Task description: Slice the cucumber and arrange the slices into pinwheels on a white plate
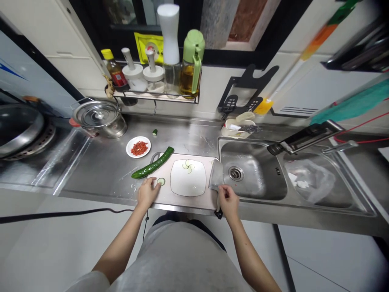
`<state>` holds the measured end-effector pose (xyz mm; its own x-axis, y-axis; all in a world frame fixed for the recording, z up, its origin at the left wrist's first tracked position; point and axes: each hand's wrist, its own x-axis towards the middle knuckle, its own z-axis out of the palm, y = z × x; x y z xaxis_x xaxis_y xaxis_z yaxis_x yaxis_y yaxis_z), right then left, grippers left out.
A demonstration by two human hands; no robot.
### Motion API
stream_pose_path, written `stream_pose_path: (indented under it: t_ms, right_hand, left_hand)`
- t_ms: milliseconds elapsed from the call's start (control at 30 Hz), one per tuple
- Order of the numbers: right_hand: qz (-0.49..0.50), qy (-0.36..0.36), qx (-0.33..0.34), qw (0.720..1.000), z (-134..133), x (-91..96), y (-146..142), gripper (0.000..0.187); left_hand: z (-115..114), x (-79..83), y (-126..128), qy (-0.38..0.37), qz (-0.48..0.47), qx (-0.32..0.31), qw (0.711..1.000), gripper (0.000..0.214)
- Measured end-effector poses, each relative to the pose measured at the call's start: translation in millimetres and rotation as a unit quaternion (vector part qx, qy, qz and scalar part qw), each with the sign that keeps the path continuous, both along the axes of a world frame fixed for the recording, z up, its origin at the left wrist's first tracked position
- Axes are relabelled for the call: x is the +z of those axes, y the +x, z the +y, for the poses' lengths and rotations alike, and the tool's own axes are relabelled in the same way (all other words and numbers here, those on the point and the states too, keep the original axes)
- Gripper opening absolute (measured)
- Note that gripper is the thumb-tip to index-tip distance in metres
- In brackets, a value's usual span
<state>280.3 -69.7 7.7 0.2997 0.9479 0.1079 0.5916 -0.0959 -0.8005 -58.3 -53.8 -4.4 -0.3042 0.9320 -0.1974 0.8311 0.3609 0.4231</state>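
My left hand [148,192] rests on the pale cutting board [165,195], its fingertips touching a cucumber slice [161,181]. A whole cucumber [152,163] lies diagonally just above that hand, half on the board. A white square plate [188,177] with a few cucumber slices [187,165] sits mid-board. My right hand [228,201] is closed around the dark handle of a cleaver [216,175], whose wide blade lies at the board's right edge beside the sink.
A small dish of chopped red chilli [139,147] and a cucumber end [154,132] sit behind the board. A lidded steel pot [99,117] and a wok [18,129] stand to the left. The sink [252,172] is on the right, condiment bottles [170,52] on a wall shelf.
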Motion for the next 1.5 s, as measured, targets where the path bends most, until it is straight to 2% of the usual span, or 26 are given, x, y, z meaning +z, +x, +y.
stream_pose_path:
  t_ms: [300, 433, 600, 700, 800, 900, 1000, 1100, 1167, 1233, 1300, 1400, 1500]
  right_hand:
    - [-0.016, -0.024, 0.038, 0.999, -5.1, 8.1, -11.0, 0.036]
    - [-0.02, -0.037, 0.051, 0.998, -6.1, 10.8, -17.4, 0.037]
    - [-0.024, -0.042, 0.079, 0.996, -3.1, 12.3, -28.0, 0.036]
    - [-0.024, -0.043, 0.089, 0.995, 0.2, 13.9, -34.7, 0.035]
    - [-0.025, -0.05, 0.099, 0.993, 2.3, 16.6, -40.1, 0.035]
    - [-0.027, -0.055, 0.106, 0.992, 2.3, 17.8, -43.4, 0.036]
    - [-0.029, -0.055, 0.116, 0.991, 1.1, 17.7, -46.2, 0.035]
    - [-0.023, -0.06, 0.129, 0.99, 1.5, 20.4, -52.9, 0.033]
    - [-0.011, -0.065, 0.137, 0.988, 3.9, 24.9, -60.5, 0.032]
    - [0.009, -0.071, 0.149, 0.986, 8.8, 30.8, -70.0, 0.032]
    - [0.039, -0.075, 0.166, 0.982, 15.7, 36.6, -79.5, 0.031]
    - [0.088, -0.062, 0.206, 0.973, 27.4, 42.4, -90.7, 0.031]
    - [0.106, -0.043, 0.244, 0.963, 36.2, 44.9, -96.3, 0.026]
  left_hand:
    - [-0.3, -7.9, 4.1, 0.033, 0.0, -0.004, 0.999, 0.02]
    - [1.5, -10.4, 2.0, 0.047, -0.045, 0.004, 0.998, 0.012]
    - [2.9, -8.5, -0.8, 0.035, -0.105, 0.012, 0.994, 0.016]
    - [3.2, -5.7, -2.3, 0.019, -0.084, 0.002, 0.996, 0.018]
    - [3.3, -4.2, -2.0, 0.005, -0.02, -0.011, 1.0, 0.02]
    - [2.8, -4.5, -0.8, 0.011, 0.036, -0.036, 0.999, 0.021]
    - [2.0, -4.8, -0.7, 0.026, 0.044, -0.049, 0.998, 0.021]
    - [2.4, -2.5, 0.4, 0.058, -0.029, -0.021, 0.998, 0.018]
    - [4.1, 2.5, 5.0, 0.08, -0.15, 0.004, 0.985, 0.018]
    - [6.9, 11.0, 14.4, 0.085, -0.303, 0.01, 0.949, 0.024]
    - [10.3, 22.5, 27.7, 0.069, -0.421, -0.01, 0.905, 0.029]
    - [15.3, 40.1, 48.5, 0.036, -0.491, -0.05, 0.869, 0.029]
    - [19.6, 51.2, 62.1, 0.016, -0.505, -0.068, 0.86, 0.029]
